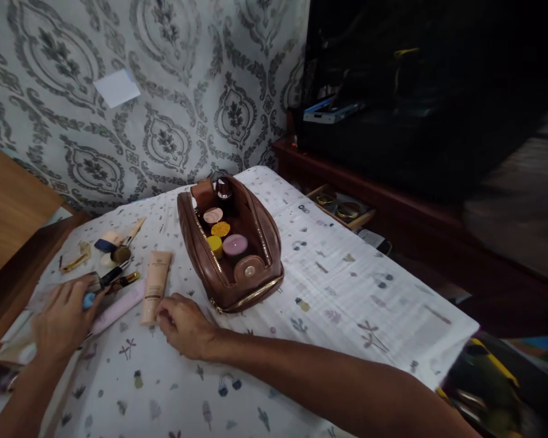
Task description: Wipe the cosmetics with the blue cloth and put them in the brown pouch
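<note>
My left hand (64, 319) is over the loose cosmetics at the left, its fingers bent around something small with a blue end (88, 300); most of it is hidden. Beside the capped end of a beige squeeze tube (156, 283) rests my right hand (185, 327), fingers curled in and no item visible in them. Between the hands lies a long pale pink item (119, 309). A brown makeup bag (242, 292) stands unzipped beyond my right hand. Inside it are a pink-lidded container (234, 244), yellow-topped ones and a dark bottle with a shiny cap (224, 187).
Several small cosmetics, among them a dark blue item (105, 245) and a gold-banded tube (126, 280), lie on the patterned white cloth (329, 304). A wooden panel (13, 207) borders the left. An open drawer (342, 207) holds round gold-rimmed items at the right.
</note>
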The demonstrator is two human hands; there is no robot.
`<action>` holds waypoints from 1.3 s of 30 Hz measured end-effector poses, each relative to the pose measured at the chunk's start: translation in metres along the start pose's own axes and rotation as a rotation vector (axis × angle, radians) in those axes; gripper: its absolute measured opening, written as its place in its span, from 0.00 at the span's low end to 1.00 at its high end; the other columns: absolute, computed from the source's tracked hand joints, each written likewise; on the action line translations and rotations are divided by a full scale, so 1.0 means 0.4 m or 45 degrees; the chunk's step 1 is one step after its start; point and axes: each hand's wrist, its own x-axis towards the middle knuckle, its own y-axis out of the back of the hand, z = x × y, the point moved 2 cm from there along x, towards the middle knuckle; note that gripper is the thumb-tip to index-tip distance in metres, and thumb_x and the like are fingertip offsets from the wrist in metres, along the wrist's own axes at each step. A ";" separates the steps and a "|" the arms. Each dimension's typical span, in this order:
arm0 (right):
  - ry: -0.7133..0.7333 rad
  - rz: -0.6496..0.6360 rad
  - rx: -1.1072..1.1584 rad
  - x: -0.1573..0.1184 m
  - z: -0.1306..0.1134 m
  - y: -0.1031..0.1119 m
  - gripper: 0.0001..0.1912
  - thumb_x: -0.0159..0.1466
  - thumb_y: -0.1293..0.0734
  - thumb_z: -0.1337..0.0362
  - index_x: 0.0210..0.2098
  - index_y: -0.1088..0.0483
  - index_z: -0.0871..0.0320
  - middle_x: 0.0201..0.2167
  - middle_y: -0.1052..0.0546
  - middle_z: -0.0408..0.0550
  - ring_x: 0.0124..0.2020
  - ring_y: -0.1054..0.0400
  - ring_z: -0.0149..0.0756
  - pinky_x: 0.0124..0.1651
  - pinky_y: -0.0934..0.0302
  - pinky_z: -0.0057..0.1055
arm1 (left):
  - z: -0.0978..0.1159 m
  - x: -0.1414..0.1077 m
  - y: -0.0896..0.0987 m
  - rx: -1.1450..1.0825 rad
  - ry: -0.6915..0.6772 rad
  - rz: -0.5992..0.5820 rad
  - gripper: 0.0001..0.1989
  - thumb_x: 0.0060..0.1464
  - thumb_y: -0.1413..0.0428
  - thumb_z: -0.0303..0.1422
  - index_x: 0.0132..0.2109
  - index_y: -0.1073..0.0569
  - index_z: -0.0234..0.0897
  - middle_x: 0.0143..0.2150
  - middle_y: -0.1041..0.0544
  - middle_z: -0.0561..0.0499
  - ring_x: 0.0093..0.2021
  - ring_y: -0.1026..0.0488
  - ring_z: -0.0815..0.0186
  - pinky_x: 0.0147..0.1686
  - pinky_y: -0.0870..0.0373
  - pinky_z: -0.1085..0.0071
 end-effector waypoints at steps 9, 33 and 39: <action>0.020 -0.019 -0.030 0.007 0.013 -0.016 0.05 0.63 0.36 0.71 0.34 0.30 0.57 0.32 0.28 0.44 0.36 0.34 0.35 0.42 0.39 0.28 | 0.066 -0.054 0.004 -0.212 -0.098 -0.095 0.12 0.56 0.51 0.47 0.40 0.27 0.51 0.45 0.21 0.43 0.51 0.27 0.43 0.54 0.31 0.48; 0.057 -0.054 0.151 0.003 0.031 -0.024 0.08 0.66 0.41 0.72 0.37 0.31 0.58 0.35 0.29 0.46 0.32 0.32 0.33 0.36 0.36 0.29 | 0.023 0.025 -0.077 -1.059 0.735 -0.393 0.25 0.35 0.33 0.51 0.32 0.29 0.36 0.25 0.28 0.53 0.28 0.29 0.64 0.28 0.32 0.69; 0.167 -0.125 0.076 -0.001 0.021 -0.022 0.14 0.67 0.40 0.72 0.49 0.28 0.58 0.41 0.28 0.49 0.40 0.30 0.36 0.42 0.33 0.32 | 0.037 0.001 -0.089 -1.098 0.618 -0.357 0.23 0.36 0.34 0.46 0.37 0.28 0.37 0.27 0.28 0.57 0.30 0.30 0.65 0.30 0.34 0.70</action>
